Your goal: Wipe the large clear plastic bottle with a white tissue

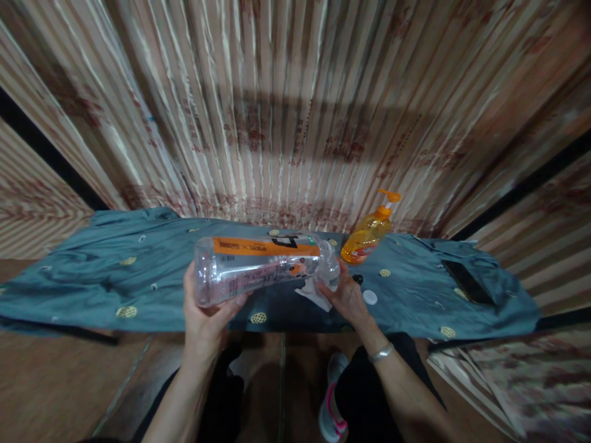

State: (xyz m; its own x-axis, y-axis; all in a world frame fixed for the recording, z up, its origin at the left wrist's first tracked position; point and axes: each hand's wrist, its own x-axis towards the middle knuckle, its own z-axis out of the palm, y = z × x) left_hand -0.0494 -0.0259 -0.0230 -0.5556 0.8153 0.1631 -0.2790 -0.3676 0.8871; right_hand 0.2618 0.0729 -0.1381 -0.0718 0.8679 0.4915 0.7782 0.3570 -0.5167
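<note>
A large clear plastic bottle (263, 274) with an orange and silver label lies sideways above the table, its base to the left. My left hand (207, 314) is closed around the base end, supporting it from below. My right hand (346, 295) is closed at the neck end, with a crumpled white tissue (314, 295) held in its fingers and hanging beneath the bottle. A pump bottle of yellow-orange liquid (367, 237) leans just beyond my right hand. A white cap (369, 297) and a small black round thing (357, 279) lie beside that hand.
The narrow table wears a blue-green patterned cloth (157, 264). A dark phone-like slab (467, 282) lies toward its right end. Striped curtain fabric (286, 123) hangs behind, with black poles (50, 147) at both sides. My legs and shoes are below the front edge.
</note>
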